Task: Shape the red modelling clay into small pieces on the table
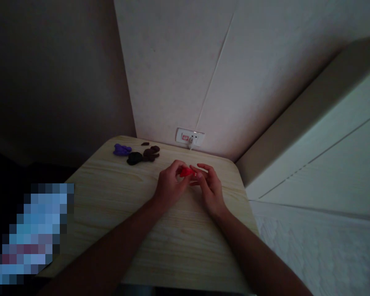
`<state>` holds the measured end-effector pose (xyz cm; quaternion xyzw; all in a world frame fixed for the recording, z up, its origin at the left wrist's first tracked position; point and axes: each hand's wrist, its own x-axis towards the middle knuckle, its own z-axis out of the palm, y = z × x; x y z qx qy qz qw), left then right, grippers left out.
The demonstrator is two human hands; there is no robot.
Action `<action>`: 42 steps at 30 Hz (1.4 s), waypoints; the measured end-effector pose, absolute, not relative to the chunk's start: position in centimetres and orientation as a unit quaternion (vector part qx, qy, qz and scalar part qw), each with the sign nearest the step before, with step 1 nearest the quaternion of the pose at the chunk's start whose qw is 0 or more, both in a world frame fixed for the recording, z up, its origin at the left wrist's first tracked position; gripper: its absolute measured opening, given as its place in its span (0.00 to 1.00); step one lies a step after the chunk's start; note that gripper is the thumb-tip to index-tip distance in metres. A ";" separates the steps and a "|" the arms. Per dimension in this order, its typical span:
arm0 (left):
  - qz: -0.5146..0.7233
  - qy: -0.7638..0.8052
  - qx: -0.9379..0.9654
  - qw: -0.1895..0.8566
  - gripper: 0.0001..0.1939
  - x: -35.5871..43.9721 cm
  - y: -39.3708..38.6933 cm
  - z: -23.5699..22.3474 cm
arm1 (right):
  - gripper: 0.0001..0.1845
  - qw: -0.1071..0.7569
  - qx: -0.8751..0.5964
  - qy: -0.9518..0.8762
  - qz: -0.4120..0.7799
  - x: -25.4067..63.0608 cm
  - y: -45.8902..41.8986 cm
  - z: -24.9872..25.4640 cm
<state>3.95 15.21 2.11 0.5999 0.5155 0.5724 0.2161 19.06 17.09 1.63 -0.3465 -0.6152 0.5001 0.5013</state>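
Observation:
My left hand [171, 183] is closed around a small bright red lump of modelling clay [186, 172], gripping it between thumb and fingers. From the other side, my right hand [212, 186] pinches the right end of the same red lump with thumb and finger, its other fingers curved and partly spread. Both hands meet over the far half of the wooden table. Left of them on the tabletop lie a purple clay lump [122, 149], a black clay lump [135, 158] and brown clay pieces [151, 153], with a small dark brown bit [145, 144] behind.
The pale wooden table [135, 246] stands against a light wall. A white wall socket [190, 137] with a plug and cable is just beyond its back edge. A pixelated bright area [33, 234] covers the lower left. To the right are a white panelled unit [327, 164] and a pale quilted surface [320, 250].

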 end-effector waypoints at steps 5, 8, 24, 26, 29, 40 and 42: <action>0.592 0.497 0.561 0.296 0.09 4.0 15.3 1.7 | 0.18 0.535 -0.369 -0.589 0.481 19.5 18.1 1.3; 0.612 0.481 0.528 0.340 0.12 4.0 15.5 1.5 | 0.18 0.531 -0.374 -0.592 0.478 19.6 18.4 1.1; 0.553 0.464 0.573 0.388 0.08 4.0 15.4 1.6 | 0.11 0.489 -0.350 -0.689 0.404 19.9 18.1 1.5; 0.542 0.471 0.592 0.366 0.10 4.1 15.4 1.6 | 0.13 0.499 -0.367 -0.662 0.423 19.8 18.2 1.5; 0.552 0.445 0.590 0.386 0.12 4.2 15.5 1.5 | 0.14 0.523 -0.365 -0.628 0.447 19.7 18.4 1.5; 0.585 0.444 0.551 0.396 0.08 3.8 15.5 1.6 | 0.14 0.487 -0.336 -0.669 0.450 20.1 18.6 1.4; 0.588 0.424 0.544 0.423 0.08 4.0 15.5 1.7 | 0.13 0.499 -0.330 -0.659 0.456 20.1 18.6 1.5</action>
